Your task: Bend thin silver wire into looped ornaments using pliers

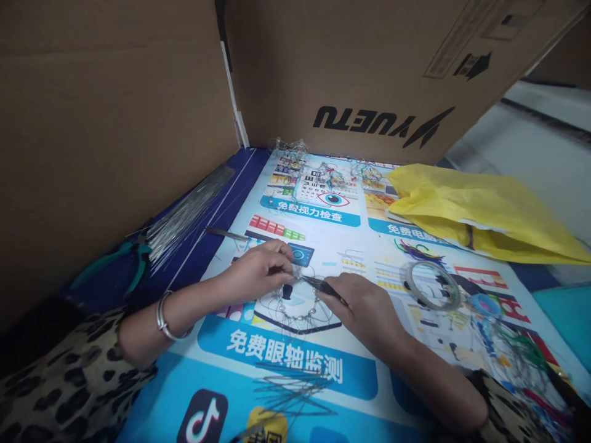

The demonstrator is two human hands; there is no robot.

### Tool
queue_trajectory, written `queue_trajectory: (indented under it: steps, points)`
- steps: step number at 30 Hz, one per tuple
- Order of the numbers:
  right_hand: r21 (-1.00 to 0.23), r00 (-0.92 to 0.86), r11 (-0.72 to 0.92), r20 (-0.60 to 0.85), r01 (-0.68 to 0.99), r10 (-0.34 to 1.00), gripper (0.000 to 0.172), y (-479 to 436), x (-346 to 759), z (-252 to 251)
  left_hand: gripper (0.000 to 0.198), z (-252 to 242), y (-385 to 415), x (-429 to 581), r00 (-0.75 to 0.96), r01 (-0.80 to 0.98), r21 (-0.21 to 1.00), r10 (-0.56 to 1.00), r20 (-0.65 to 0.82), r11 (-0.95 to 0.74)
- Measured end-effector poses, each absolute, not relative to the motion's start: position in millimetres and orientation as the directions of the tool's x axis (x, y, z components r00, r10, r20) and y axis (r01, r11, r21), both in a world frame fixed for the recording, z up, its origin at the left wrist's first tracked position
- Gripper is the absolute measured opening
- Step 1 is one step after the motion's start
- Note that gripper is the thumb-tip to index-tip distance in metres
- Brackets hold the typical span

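A round wire frame strung with small pale beads lies on a printed poster that covers the table. My left hand pinches the frame's upper edge, fingers closed. My right hand grips a dark slim pair of pliers, whose tip touches the wire near my left fingers. A silver bangle sits on my left wrist.
A bundle of straight silver wires and teal-handled pliers lie at left. Cut wire pieces lie near me. A tape roll, a yellow plastic bag and coloured wire bits lie at right. Cardboard walls stand behind.
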State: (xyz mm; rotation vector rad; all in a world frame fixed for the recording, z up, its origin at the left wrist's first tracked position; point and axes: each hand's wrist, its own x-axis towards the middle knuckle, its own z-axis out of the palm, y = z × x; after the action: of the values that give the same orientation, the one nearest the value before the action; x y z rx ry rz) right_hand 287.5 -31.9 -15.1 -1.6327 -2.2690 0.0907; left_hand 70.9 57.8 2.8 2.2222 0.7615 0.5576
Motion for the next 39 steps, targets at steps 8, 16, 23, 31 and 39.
queue_trajectory:
  steps: [8,16,23,31,39]
  points:
    - [-0.175,-0.294,0.346,0.265,0.922,0.918,0.028,-27,289,-16,0.016,-2,59,73,0.817,0.263,0.747,0.553,0.164,-0.611]
    - [-0.197,-0.282,0.342,0.279,0.919,0.918,0.028,-29,295,-16,0.017,-3,59,73,0.841,0.283,0.688,0.517,0.157,-0.669]
    - [-0.136,-0.324,0.374,0.291,0.917,0.900,0.027,-29,295,-14,0.020,-8,59,75,0.845,0.317,0.612,0.509,0.165,-0.724]
    - [-0.084,-0.344,0.383,0.298,0.920,0.890,0.028,-26,300,-12,0.019,-4,59,76,0.853,0.258,0.652,0.485,0.192,-0.713]
    - [-0.108,-0.342,0.386,0.291,0.916,0.894,0.027,-27,300,-12,0.019,-3,58,75,0.867,0.229,0.656,0.457,0.198,-0.719]
